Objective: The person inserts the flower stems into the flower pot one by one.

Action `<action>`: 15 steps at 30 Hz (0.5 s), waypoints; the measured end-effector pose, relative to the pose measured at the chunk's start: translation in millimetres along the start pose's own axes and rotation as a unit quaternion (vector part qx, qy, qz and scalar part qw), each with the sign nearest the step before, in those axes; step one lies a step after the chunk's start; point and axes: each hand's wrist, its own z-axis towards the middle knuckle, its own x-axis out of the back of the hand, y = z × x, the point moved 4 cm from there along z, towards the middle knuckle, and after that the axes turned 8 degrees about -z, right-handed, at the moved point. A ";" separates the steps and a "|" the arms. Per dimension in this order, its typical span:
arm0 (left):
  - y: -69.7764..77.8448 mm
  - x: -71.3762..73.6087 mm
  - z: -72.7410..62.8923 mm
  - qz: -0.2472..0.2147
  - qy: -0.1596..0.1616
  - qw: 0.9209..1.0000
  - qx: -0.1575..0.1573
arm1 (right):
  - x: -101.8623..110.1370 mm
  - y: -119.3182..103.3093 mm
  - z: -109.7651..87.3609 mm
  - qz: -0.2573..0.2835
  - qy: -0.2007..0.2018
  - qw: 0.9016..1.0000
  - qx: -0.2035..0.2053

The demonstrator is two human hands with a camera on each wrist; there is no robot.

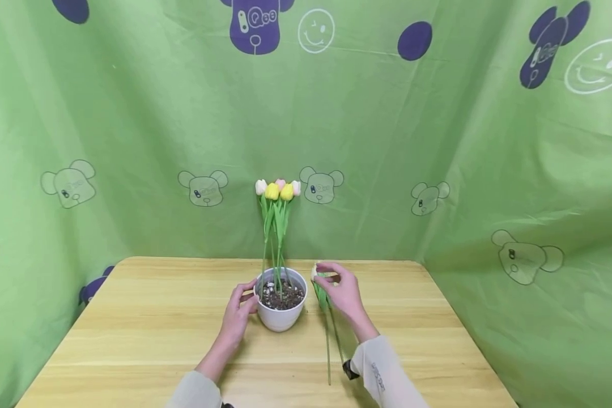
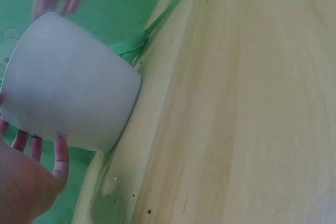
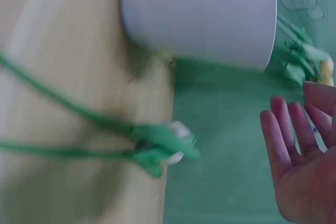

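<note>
Pot [image 1: 280, 317] | left hand [image 1: 238, 320] alongside | loose tulips [image 1: 326, 317] beneath right hand [image 1: 343, 293], seemingly untouched

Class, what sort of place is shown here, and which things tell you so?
Probably a staged recording corner, not a garden: a green cartoon-bear cloth hangs as backdrop behind a wooden table bearing only a white pot of tulips.

matt white plastic pot [image 1: 280, 314], smooth wood table [image 1: 148, 334]
</note>
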 end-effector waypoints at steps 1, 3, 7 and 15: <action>0.0 0.2 -0.1 0.000 0.001 1.000 0.000 | 4.3 5.9 -2.8 -0.002 -0.002 1.000 -0.010; 0.2 0.4 -0.4 0.000 0.003 1.000 0.001 | 12.1 18.1 -9.0 0.001 -0.008 0.999 -0.031; 0.2 0.6 -1.6 -0.003 0.003 1.000 0.005 | 23.8 41.8 -22.8 0.007 -0.014 0.997 -0.074; 2.6 -0.2 -1.6 -0.015 -0.003 1.000 0.000 | 30.5 73.5 -49.0 0.005 -0.041 0.987 -0.152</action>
